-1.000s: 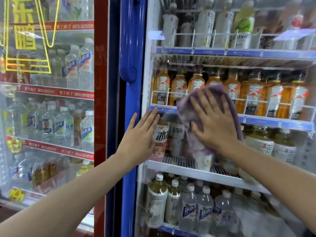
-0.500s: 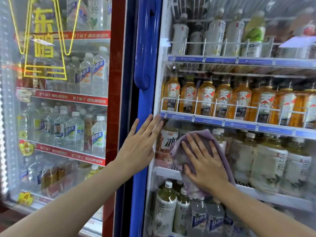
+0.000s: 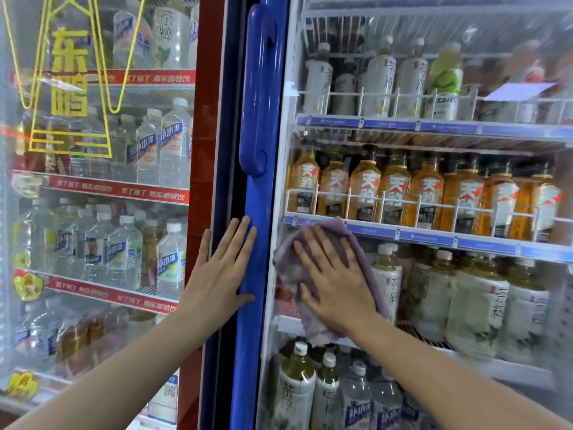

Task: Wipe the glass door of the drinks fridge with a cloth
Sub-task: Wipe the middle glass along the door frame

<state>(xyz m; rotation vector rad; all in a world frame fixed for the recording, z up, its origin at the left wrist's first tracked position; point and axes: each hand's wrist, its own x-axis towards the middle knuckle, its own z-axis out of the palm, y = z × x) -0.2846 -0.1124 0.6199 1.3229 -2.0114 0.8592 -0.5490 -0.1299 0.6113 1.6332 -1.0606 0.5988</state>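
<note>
The glass door (image 3: 434,169) of the blue-framed drinks fridge fills the right half of the view, with bottles on shelves behind it. A purple cloth (image 3: 290,265) lies flat on the glass near the door's left edge, just below the second shelf rail. My right hand (image 3: 336,279) presses on the cloth with fingers spread, pointing up and left. My left hand (image 3: 221,274) rests flat and open on the blue door frame (image 3: 251,212), below the long blue handle (image 3: 259,88).
A second fridge with a red frame (image 3: 206,181) stands at the left, its glass carrying yellow lettering and water bottles behind it. Amber tea bottles (image 3: 400,190) fill the shelf above the cloth, pale tea bottles (image 3: 477,302) the shelf to the cloth's right.
My right hand has moved the cloth down from the amber-bottle shelf and left toward the door's edge. My left hand has stayed on the blue frame, shifting slightly left.
</note>
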